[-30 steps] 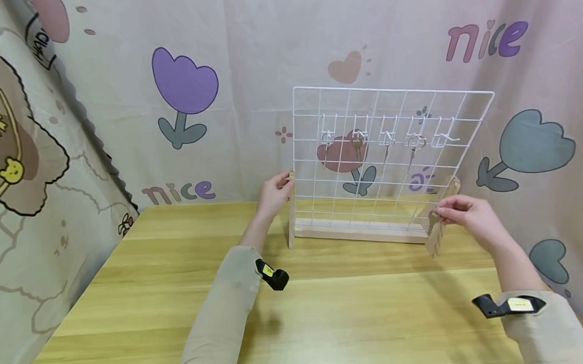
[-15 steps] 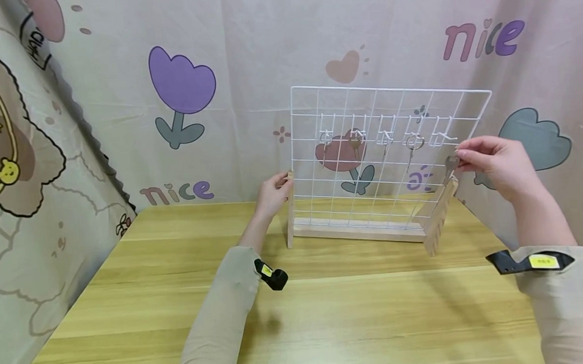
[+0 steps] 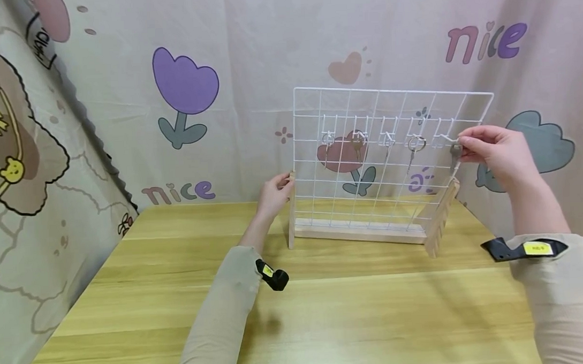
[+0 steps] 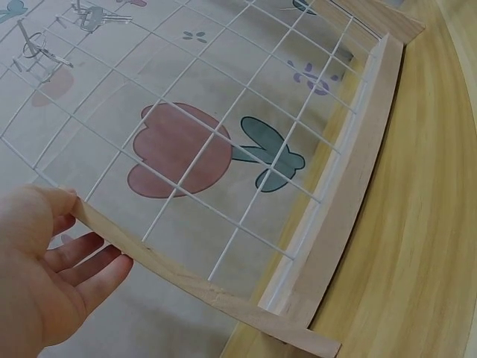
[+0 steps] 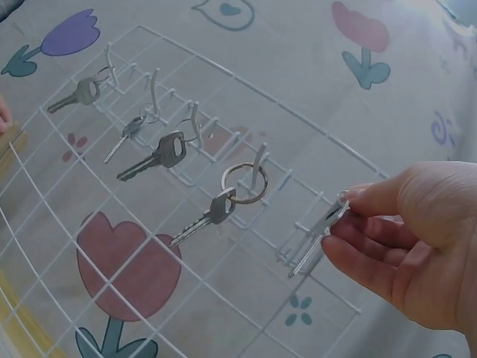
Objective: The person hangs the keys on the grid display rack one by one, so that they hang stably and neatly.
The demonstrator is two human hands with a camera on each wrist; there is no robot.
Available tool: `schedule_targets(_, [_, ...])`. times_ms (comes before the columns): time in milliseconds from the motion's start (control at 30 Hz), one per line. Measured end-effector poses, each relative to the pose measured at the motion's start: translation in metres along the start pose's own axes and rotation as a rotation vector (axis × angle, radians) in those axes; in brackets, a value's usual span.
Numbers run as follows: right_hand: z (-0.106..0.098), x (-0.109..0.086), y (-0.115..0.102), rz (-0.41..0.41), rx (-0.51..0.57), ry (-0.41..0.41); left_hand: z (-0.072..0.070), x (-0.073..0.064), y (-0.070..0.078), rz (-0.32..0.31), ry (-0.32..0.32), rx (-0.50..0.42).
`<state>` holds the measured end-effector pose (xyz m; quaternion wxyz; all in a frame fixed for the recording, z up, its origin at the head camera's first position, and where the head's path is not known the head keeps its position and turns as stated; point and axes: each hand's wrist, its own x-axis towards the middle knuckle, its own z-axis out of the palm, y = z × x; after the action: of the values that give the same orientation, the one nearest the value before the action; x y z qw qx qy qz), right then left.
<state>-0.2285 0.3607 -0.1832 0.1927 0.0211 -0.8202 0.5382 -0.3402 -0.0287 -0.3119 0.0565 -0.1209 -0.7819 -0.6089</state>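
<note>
A white wire grid rack (image 3: 389, 89) stands on the table, fixed to a wooden base (image 3: 361, 232). My left hand (image 3: 272, 196) holds the top of its left wooden upright (image 3: 292, 219) between thumb and fingers. At the rack's right end, my right hand (image 3: 498, 153) pinches a silver key (image 5: 320, 239) near its top, beside the rightmost white hook (image 3: 445, 138). The fingertips hide the key's top, so whether its ring is round the hook cannot be told. Several other hooks each bear a key; one key (image 5: 212, 216) hangs from a large ring (image 5: 244, 183).
The rack's slanted right wooden upright (image 3: 439, 219) lies below my right hand. Wood-patterned table (image 3: 349, 308) extends in front of the rack. A printed curtain (image 3: 248, 44) hangs close behind, and another curtain (image 3: 29, 266) runs down the left side.
My right hand has lifted the key from beside the right upright to the level of the rightmost hook, then slightly further up. My left hand has stayed on the left upright.
</note>
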Motion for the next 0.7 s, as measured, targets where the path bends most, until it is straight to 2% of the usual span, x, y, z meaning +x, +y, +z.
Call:
schedule_targets(267, [0.003, -0.001, 0.008, 0.017, 0.018, 0.025, 0.001, -0.002, -0.003, -0.019, -0.010, -0.017])
schedule_targets(433, [0.005, 0.000, 0.013, -0.006, 0.161, 0.021, 0.003, 0.000, -0.003, -0.011, -0.013, -0.028])
schedule_targets(500, [0.008, 0.001, 0.015, -0.022, 0.186, 0.020, 0.003, 0.001, -0.003, -0.010, -0.010, -0.026])
schedule_targets(700, [0.012, 0.001, 0.019, -0.007, 0.137, 0.040, 0.002, 0.000, -0.004, 0.002, 0.000, -0.034])
